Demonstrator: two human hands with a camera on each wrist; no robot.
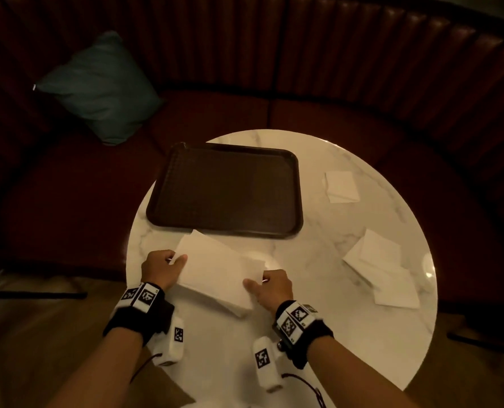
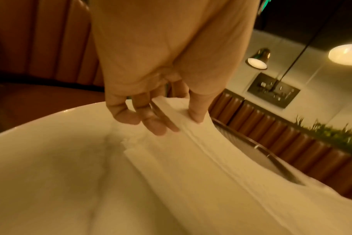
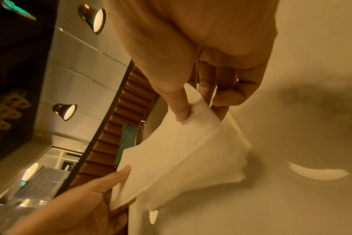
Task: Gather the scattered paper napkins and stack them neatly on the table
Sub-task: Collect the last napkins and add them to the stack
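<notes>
A bundle of white paper napkins (image 1: 218, 269) is held just above the near left part of the round marble table (image 1: 318, 343). My left hand (image 1: 163, 267) pinches its left end, thumb on top and fingers beneath. My right hand (image 1: 269, 285) pinches the right end the same way. In the left wrist view the napkin stack (image 2: 201, 159) runs off under my thumb. In the right wrist view both hands grip the napkin bundle (image 3: 181, 159), lifted off the table. A loose napkin (image 1: 341, 187) lies at the far right. Overlapping napkins (image 1: 383, 272) lie at the right edge.
A dark brown tray (image 1: 227, 189) sits empty on the far left half of the table, just beyond the held bundle. A curved red-brown booth seat (image 1: 333, 113) wraps the table's far side, with a teal cushion (image 1: 97, 86) on it at left.
</notes>
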